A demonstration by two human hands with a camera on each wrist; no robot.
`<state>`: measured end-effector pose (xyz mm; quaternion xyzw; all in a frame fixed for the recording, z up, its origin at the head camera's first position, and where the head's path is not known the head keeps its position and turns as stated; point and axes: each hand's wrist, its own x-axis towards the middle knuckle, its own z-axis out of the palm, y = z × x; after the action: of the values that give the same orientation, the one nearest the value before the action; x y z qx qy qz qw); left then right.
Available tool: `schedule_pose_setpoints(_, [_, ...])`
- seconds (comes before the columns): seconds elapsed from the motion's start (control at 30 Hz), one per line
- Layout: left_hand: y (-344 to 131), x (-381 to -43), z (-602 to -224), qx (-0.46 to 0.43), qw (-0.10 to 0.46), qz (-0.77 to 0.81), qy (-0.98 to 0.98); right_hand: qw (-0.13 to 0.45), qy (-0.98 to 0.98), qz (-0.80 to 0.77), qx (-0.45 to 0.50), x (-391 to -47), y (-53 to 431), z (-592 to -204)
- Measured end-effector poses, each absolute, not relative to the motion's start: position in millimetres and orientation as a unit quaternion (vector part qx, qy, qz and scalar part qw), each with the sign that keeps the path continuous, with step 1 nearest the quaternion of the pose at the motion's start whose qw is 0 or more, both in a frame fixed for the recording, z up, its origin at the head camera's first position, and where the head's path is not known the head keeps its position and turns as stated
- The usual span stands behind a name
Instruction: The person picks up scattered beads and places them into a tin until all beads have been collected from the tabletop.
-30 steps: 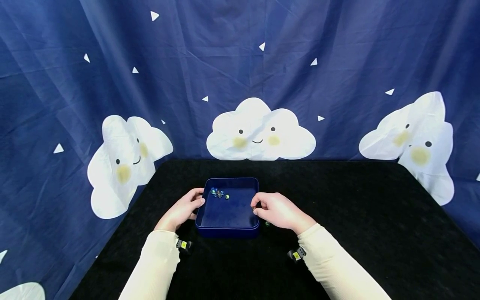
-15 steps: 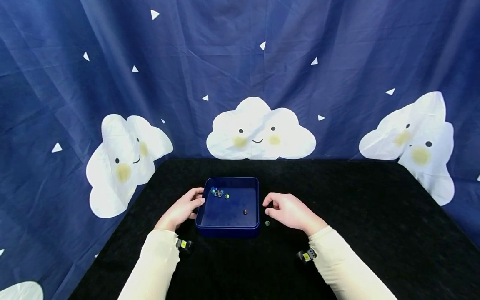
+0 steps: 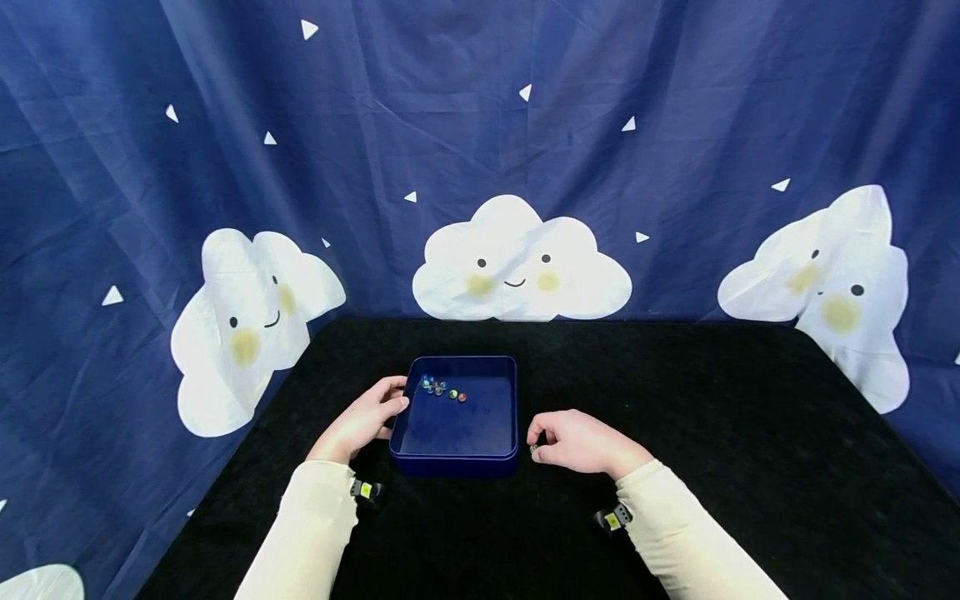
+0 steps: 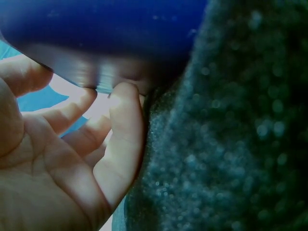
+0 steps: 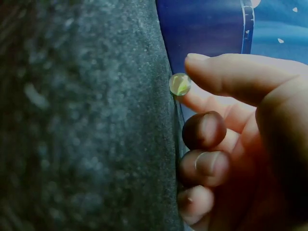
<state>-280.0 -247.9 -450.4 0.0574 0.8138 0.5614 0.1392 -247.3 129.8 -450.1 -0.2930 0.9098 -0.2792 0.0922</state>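
Note:
In the head view, a blue square box sits on the black table. My left hand rests its fingertips against the box's left side. The left wrist view shows those relaxed fingers touching the outer wall. To the right of the box, my right hand pinches a clear marble with a yellow-green swirl between thumb and index finger, down at the cloth. Inside the box, several bluish marbles cluster at the far left. A yellow-green marble and a reddish marble lie beside them.
Black cloth covers the table around the box. Behind it hangs a blue curtain with white clouds. Each wrist wears a small black camera, such as the right wrist camera.
My right hand released the reddish marble into the box, drew back right, then lowered to the marble on the cloth. The reddish marble rolled toward the far left group. My left hand stayed put.

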Motion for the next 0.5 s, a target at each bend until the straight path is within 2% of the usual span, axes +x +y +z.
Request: schedule_pose_setpoints(0.5, [-245.2, -279.2, -450.8, 0.056, 0.141, 0.575, 0.804, 0.086, 0.907, -0.277, -0.307, -244.7, 130.0, -451.3])
